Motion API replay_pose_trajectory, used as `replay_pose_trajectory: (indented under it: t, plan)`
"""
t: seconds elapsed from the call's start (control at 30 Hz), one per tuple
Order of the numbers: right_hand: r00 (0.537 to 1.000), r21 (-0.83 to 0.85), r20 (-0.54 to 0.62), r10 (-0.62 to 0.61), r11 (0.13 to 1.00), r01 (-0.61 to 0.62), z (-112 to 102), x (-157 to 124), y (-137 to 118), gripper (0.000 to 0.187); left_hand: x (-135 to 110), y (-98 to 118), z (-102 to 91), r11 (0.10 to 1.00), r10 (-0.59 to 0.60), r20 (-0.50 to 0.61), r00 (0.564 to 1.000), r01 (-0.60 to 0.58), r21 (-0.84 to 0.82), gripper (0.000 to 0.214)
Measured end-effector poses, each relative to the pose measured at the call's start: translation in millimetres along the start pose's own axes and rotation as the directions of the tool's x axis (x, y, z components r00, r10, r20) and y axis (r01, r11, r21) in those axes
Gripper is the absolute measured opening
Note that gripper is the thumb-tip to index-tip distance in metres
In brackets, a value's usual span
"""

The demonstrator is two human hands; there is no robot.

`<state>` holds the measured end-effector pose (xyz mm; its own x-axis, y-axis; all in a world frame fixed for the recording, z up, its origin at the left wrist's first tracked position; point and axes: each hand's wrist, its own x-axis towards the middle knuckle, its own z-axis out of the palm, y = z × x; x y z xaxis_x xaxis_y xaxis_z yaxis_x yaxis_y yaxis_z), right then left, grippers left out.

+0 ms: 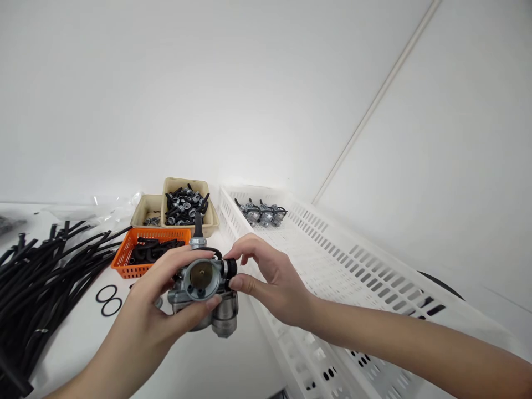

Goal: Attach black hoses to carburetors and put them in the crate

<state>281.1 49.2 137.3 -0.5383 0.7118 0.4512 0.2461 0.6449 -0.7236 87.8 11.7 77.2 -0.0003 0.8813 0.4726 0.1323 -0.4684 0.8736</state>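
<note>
My left hand (164,291) is wrapped round a grey metal carburetor (203,288), held above the white table with its round bore facing me. My right hand (266,274) pinches a small black cap (230,269) on the carburetor's right side, thumb below and fingers above. A black hose stub (198,224) sticks up from the carburetor's top.
A long white slotted crate (332,266) lies to the right, with a few carburetors (261,212) at its far end. Behind stand an orange basket (143,252) of black parts and two beige tubs (185,208). Black hoses (37,271) and two O-rings (108,300) lie left.
</note>
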Motion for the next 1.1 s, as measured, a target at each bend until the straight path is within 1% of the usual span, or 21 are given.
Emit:
replay_pose_trajectory:
  t: [0.2, 0.37, 0.47, 0.53, 0.63, 0.67, 0.73, 0.9, 1.0, 1.1]
  plan:
    - [0.99, 0.031, 0.044, 0.131, 0.991, -0.132, 2.5, 0.8, -1.5, 0.036, -1.1, -4.2, 0.7, 0.999, -0.035, 0.027, 0.999, 0.036, -0.009, 0.033]
    - [0.982, 0.09, 0.079, 0.169, 0.98, -0.176, 4.1, -0.4, -0.6, 0.039, -1.7, -4.0, 1.2, 0.999, -0.042, 0.022, 0.999, 0.042, 0.005, 0.035]
    - [0.983, 0.148, 0.095, 0.159, 0.974, -0.172, 5.1, -2.0, -1.2, 0.035, -0.9, -0.2, 1.0, 0.995, -0.099, 0.014, 0.995, 0.099, 0.0, 0.036]
    - [0.985, 0.182, 0.11, 0.13, 0.972, -0.149, 5.3, -2.8, -1.2, 0.035, 0.5, 2.2, 1.1, 0.992, -0.128, 0.01, 0.992, 0.128, -0.019, 0.036]
    - [0.99, 0.155, 0.128, 0.053, 0.985, -0.073, 4.8, -3.2, 0.2, 0.042, 2.6, 3.8, 1.1, 0.99, -0.134, 0.011, 0.991, 0.134, -0.045, 0.036]
    - [0.991, 0.138, 0.13, 0.032, 0.989, -0.05, 4.5, -3.1, 0.9, 0.042, 3.0, 3.8, 1.0, 0.989, -0.14, 0.013, 0.99, 0.14, -0.05, 0.036]
    - [0.992, 0.124, 0.127, 0.024, 0.991, -0.04, 4.0, -2.5, 2.0, 0.037, 3.1, 3.3, 0.7, 0.986, -0.156, 0.014, 0.988, 0.156, -0.057, 0.036]
    - [0.987, 0.204, 0.086, 0.136, 0.967, -0.151, 4.4, 0.0, 1.1, 0.03, 2.1, 1.5, -0.8, 0.98, -0.184, 0.036, 0.982, 0.186, -0.065, 0.04]
    - [0.977, 0.23, 0.07, 0.202, 0.95, -0.213, 5.3, 0.9, 0.2, 0.032, 2.6, -0.6, -1.4, 0.979, -0.188, 0.055, 0.981, 0.192, -0.071, 0.041]
    - [0.971, 0.229, 0.065, 0.228, 0.944, -0.237, 5.8, 1.1, 0.9, 0.032, 3.9, -4.0, -1.8, 0.982, -0.177, 0.049, 0.983, 0.18, -0.055, 0.042]
